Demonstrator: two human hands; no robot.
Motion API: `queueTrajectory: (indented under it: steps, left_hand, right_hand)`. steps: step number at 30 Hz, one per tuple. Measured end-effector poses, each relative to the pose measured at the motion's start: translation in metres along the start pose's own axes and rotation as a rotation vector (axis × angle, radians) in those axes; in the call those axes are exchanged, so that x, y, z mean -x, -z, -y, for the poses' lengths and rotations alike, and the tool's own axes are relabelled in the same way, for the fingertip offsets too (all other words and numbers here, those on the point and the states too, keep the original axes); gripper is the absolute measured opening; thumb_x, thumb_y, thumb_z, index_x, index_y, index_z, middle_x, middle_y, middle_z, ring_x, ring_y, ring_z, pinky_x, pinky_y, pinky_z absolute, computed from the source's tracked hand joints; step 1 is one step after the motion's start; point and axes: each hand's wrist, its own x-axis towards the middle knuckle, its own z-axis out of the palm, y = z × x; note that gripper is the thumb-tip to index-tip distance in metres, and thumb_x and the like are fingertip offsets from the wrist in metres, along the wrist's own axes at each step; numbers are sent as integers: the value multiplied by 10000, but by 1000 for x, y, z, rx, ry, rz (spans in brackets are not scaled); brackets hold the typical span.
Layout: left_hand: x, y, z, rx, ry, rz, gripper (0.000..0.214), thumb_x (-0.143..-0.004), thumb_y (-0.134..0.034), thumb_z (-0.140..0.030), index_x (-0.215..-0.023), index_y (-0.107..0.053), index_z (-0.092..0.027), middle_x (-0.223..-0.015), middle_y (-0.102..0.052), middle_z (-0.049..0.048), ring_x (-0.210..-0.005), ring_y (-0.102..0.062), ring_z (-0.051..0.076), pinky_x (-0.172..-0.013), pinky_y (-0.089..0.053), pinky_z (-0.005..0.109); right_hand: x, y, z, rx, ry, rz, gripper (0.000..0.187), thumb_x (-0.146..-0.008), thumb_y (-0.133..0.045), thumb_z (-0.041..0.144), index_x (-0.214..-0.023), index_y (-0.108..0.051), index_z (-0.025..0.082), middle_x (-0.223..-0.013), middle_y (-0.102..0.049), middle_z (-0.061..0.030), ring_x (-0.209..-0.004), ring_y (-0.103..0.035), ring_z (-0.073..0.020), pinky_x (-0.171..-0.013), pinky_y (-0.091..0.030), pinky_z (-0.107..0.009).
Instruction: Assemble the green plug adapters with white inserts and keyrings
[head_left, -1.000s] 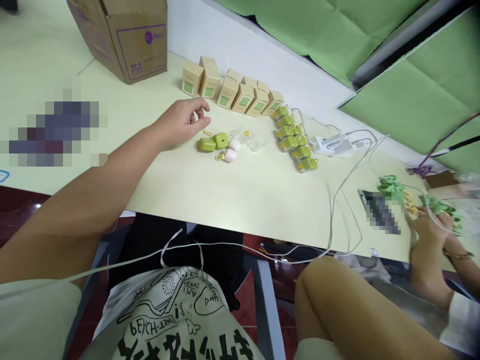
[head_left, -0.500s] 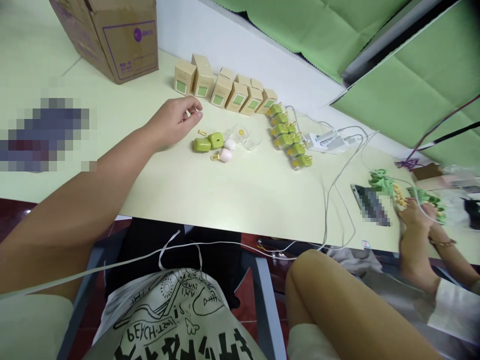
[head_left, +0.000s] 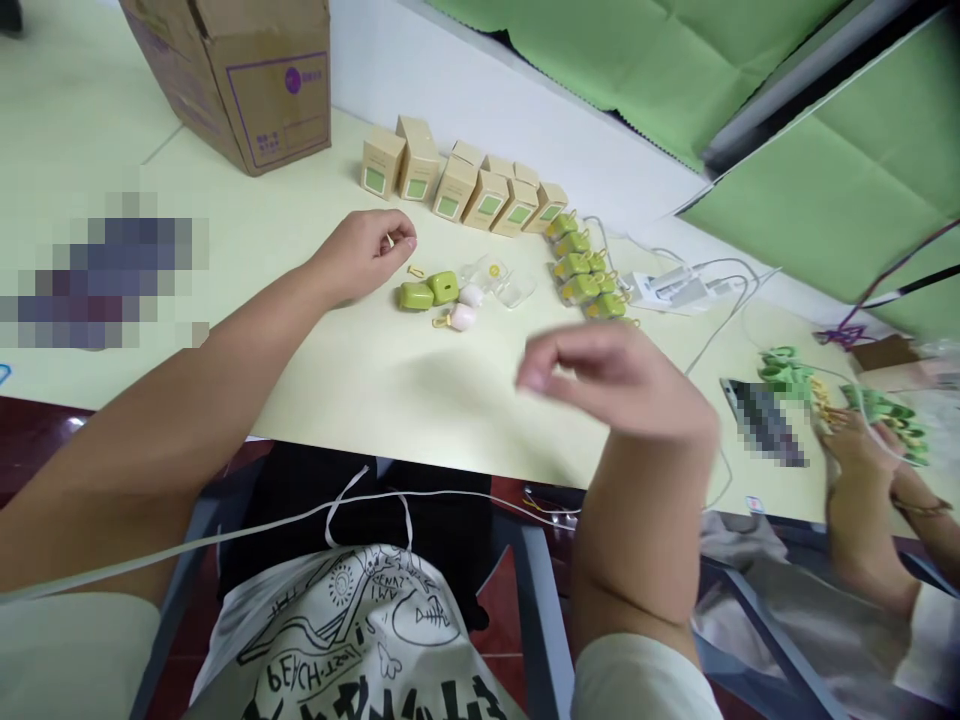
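"on the pale table (head_left: 360, 400) in your head view, how do your hands stand?"

"your left hand (head_left: 367, 248) sits left of the small pieces, its side apparently resting down, fingers loosely curled with a narrow gap at the thumb; i see nothing in it. your right hand (head_left: 611, 375) is raised over the front of the table, curled but blurred, so i cannot tell whether it pinches anything small."

"what lies nearest your left hand, and why there?"

"two green cases (head_left: 416, 296) sit side by side, with a yellow clip (head_left: 415, 271) behind them, pink pieces (head_left: 463, 317) to their right and clear plastic pieces (head_left: 517, 288) beyond. i would guess they are grouped there to suit both your hands."

"and behind those?"

"tan boxes (head_left: 455, 190) stand upright along your wall (head_left: 420, 60), perhaps to stay out of your way. green-topped items (head_left: 577, 290) sit close together at their right end, probably so you can count them easily. a big carton (head_left: 277, 110) stands to the left."

"and the room around you?"

"your table looks smooth. white cables run right, past a power strip (head_left: 686, 290); green sheets (head_left: 622, 60) hang above, red floor (head_left: 502, 610) shows below. at your right, a co-worker's hands (head_left: 859, 440) are near green pieces (head_left: 780, 365)."
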Motion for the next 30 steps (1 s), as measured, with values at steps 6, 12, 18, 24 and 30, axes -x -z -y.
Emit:
queueTrajectory:
  steps: [6,12,18,24,30]
  left_hand:
    - [4,-6,-3,-9,-55,23,284,-1090,-672,-413,-1093,-870,-209,-982,-818,75,-877,-705,246,-901,-562,424]
    - [7,-6,-9,-32,-46,-12,309,-1116,-659,-443,-1090,-872,-221,-972,-824,76,-899,-708,259,-908,-571,437]
    - [10,-5,-16,-84,-64,-27,301,-1110,-655,-436,-1010,-849,-229,-920,-808,78,-865,-690,257,-882,-563,433]
    - [11,-6,-19,-73,-55,-14,280,-1097,-677,-422,-1001,-859,-233,-864,-786,66,-846,-674,254,-853,-550,419]
    - [11,-4,-20,-74,-34,-2,254,-1094,-691,-396,-1012,-859,-225,-884,-798,61,-809,-665,240,-841,-548,417]
  right_hand:
    - [-60,-42,-74,476,180,-268,234,-1078,-827,371,-1265,-901,253,-1298,-891,-151,-1276,-781,-395,-1224,-611,-638]
    - [-53,-79,-103,619,266,-251,278,-1107,-754,217,-1335,-885,307,-1528,-857,-133,-1562,-658,-444,-1375,-512,-721]
    - [-58,-73,-110,584,218,-188,303,-1104,-753,168,-1280,-948,318,-1433,-902,-110,-1511,-667,-426,-1333,-527,-704]
    - [-62,-77,-103,584,197,-146,264,-1178,-747,207,-1229,-972,336,-1356,-949,-68,-1462,-707,-365,-1401,-466,-700]
    - [-63,-76,-103,568,196,-158,244,-1185,-769,221,-1223,-984,330,-1343,-965,-75,-1414,-745,-350,-1407,-461,-685]
